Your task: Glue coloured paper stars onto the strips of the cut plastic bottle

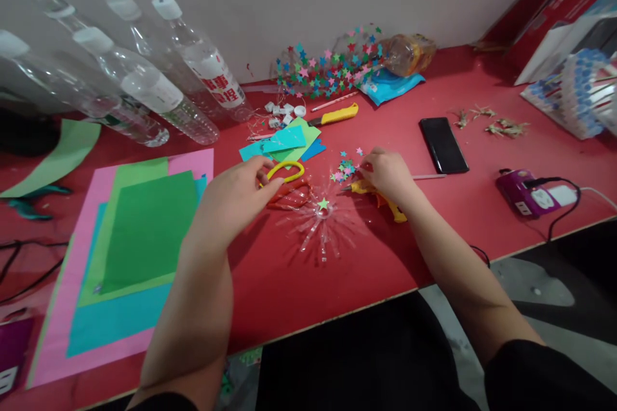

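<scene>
My left hand (238, 196) has its thumb and fingers closed at the yellow loop of a pair of scissors (295, 166); the blades cannot be made out. Just below lies a red loop (292, 196). Thumb and fingertips of my right hand (388, 170) are pinched together at a small pile of coloured paper stars (343, 172). Whatever is between them is too small to tell. Under that hand rests a yellow glue gun (362, 187). Between both hands, a clear plastic piece cut into spread strips (322, 241) carries one green star (322, 204) at its middle.
Several clear bottles (207, 64) stand at the back left. Coloured paper sheets (149, 231) lie on the left. Behind are paper scraps (289, 139), a yellow cutter (340, 113) and a star-covered bottle (328, 70). A phone (443, 144) and purple power socket (525, 192) lie right.
</scene>
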`<act>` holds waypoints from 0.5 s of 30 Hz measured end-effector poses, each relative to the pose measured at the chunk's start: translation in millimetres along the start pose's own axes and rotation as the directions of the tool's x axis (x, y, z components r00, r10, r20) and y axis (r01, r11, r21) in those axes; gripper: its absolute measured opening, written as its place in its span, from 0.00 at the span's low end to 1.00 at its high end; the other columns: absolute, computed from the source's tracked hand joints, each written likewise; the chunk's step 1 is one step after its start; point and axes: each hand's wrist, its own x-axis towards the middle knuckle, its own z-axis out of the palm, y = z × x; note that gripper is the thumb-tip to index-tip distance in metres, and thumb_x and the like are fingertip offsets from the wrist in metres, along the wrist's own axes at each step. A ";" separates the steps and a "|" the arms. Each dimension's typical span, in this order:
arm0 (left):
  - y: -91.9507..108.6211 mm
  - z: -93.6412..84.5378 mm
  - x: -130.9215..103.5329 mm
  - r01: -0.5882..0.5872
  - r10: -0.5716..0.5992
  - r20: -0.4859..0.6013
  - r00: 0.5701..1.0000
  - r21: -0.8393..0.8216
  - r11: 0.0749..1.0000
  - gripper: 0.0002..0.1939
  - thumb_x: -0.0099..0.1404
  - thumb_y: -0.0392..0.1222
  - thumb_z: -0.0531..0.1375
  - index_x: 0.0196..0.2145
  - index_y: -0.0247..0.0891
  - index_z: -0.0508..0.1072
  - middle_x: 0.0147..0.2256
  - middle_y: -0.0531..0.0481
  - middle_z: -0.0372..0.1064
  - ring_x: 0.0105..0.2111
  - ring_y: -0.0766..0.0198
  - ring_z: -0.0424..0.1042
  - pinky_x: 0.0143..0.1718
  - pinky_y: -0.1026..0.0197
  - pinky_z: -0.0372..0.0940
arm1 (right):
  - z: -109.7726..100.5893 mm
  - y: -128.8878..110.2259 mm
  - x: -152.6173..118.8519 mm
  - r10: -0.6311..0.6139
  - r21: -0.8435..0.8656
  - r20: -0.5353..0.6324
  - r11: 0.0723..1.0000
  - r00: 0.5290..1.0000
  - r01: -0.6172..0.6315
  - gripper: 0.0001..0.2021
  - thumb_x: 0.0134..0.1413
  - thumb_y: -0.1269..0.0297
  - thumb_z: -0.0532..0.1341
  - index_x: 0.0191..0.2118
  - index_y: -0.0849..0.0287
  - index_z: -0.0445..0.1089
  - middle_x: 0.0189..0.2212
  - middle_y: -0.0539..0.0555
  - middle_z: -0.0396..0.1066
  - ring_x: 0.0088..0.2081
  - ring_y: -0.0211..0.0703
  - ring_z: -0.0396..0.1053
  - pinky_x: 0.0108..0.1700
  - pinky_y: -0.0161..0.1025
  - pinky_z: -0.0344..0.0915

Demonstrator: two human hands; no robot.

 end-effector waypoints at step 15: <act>8.7 -21.8 -5.4 0.091 -0.087 0.058 0.995 -0.075 0.993 0.11 0.63 0.49 0.59 0.39 0.42 0.74 0.31 0.49 0.75 0.25 0.61 0.68 0.26 0.60 0.56 | -11.1 -0.9 29.0 -0.131 -0.284 0.202 0.940 0.971 0.186 0.15 0.57 0.72 0.52 0.40 0.68 0.75 0.40 0.69 0.75 0.41 0.55 0.71 0.36 0.43 0.54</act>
